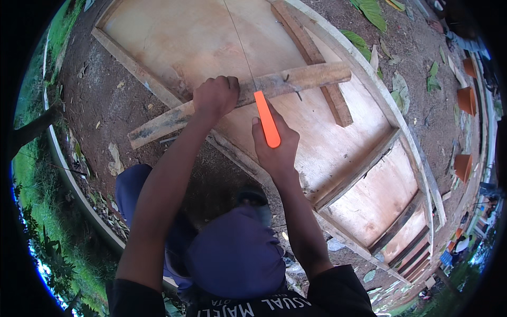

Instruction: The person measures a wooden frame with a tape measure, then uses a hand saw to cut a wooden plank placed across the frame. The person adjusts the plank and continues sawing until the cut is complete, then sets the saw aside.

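The fingers of the right hand [285,140] are clamped around the orange handle of a saw [268,124], the thumb along its left side. The saw's thin blade, seen nearly edge-on, crosses above a weathered plank [311,77] and runs away from the person over a large wood-framed panel [317,150]. Whether its teeth touch the plank cannot be told from this angle.

The left hand [215,98] is just beside the blade, to its left, its fingers curled tight over the plank; their tips are partly hidden. The plank lies slantwise across the panel: its left end juts past the frame's near rail, over the soil [100,105], and its right part crosses a shorter wooden beam [303,39]. A bent nail [286,77] stands out from the plank, right of the saw.

The person's knees, in dark blue trousers [237,256], are below the hands. Green leaves [373,14] lie beyond the panel, and terracotta-coloured pots [466,100] are at the far right.
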A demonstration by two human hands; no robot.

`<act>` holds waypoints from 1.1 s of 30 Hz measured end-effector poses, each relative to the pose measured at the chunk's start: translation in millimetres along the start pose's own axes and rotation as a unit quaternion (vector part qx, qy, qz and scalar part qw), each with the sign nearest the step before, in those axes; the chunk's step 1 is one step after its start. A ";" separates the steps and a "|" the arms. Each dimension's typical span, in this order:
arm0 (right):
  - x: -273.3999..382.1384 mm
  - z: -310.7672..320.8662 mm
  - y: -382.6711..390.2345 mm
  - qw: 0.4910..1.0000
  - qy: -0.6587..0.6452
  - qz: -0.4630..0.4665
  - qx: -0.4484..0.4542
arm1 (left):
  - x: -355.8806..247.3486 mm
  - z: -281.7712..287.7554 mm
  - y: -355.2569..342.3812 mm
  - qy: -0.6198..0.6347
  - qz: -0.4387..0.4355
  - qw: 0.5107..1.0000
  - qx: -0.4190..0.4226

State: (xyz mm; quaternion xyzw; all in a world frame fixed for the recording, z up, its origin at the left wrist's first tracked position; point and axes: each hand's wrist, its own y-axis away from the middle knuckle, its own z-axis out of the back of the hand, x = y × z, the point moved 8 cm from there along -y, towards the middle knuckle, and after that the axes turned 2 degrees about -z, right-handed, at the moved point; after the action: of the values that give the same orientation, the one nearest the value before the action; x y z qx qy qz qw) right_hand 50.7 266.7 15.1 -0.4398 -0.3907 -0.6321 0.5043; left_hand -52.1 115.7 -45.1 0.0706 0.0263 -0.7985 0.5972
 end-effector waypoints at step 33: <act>28.6 76.0 67.2 0.966 -0.207 0.007 -0.156 | 15.4 -9.8 -16.1 0.065 0.107 0.992 -0.002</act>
State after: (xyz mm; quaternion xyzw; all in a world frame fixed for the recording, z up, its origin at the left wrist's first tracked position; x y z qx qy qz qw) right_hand 125.9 317.1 69.0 -0.6372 -0.3802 -0.5767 0.3419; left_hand -70.9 106.9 -57.6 0.1235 0.0594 -0.7235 0.6765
